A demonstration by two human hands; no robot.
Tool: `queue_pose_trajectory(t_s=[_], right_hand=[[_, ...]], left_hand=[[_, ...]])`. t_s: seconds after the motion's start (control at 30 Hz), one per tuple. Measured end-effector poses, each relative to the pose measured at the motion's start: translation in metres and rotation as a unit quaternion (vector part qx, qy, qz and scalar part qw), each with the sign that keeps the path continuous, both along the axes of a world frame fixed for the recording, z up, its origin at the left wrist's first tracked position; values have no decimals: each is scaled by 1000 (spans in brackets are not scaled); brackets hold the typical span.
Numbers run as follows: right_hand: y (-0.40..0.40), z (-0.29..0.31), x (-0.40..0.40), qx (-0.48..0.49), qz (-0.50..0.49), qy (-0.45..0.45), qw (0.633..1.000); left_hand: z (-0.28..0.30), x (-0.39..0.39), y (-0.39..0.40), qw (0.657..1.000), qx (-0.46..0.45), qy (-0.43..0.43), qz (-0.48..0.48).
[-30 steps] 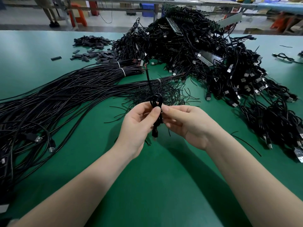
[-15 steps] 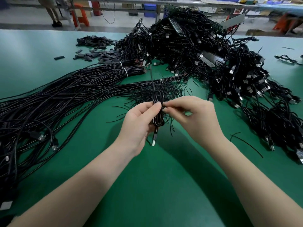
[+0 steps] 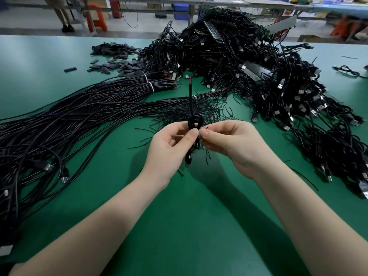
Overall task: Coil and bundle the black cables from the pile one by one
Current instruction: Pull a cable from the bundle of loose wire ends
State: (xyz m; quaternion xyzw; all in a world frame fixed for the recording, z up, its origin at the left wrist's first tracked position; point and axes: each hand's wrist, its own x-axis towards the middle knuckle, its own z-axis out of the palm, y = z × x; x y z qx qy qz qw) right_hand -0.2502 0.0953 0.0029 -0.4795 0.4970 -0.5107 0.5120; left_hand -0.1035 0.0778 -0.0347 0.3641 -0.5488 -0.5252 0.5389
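Both hands pinch coiled cable [image 3: 194,124] — left hand [image 3: 171,148], right hand [image 3: 233,143], palms inward

Both forearms reach forward, meeting at centre — left hand [image 3: 171,144] palm-up, thumb pressed inward; right hand [image 3: 231,142] pinching with thumb and forefinger, its other fingers curled.

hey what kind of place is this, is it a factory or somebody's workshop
Most likely a factory assembly floor. A long green worktable carries a huge pile of USB cables and tied bundles of straight cable, with more benches behind. Both hands, left and right, hold one coiled cable.
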Motion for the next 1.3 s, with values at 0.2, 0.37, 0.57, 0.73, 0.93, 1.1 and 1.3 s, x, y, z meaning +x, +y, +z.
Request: queue_pose_trajectory(t_s=[0.2, 0.37, 0.57, 0.73, 0.93, 1.1, 1.3], right_hand=[[1, -20, 8, -455, -125, 548, 691], [0, -11, 3, -317, -120, 360, 869], [1, -3, 2, 95, 7, -5, 995], [1, 0, 4, 105, 30, -95, 989], [3, -4, 8, -223, -127, 368, 894], [7, -21, 16, -411, -162, 540, 716], [7, -18, 17, -375, -95, 551, 740]], left_hand=[[13, 0, 1, 982, 181, 56, -11], [12, 0, 0, 985, 148, 84, -4], [3, 0, -1, 998, 30, 62, 0], [-1, 0, -1, 998, 29, 57, -1], [0, -2, -1, 998, 37, 44, 13], [-1, 0, -3, 990, 104, 69, 60], [3, -5, 2, 994, 96, 42, 30]])
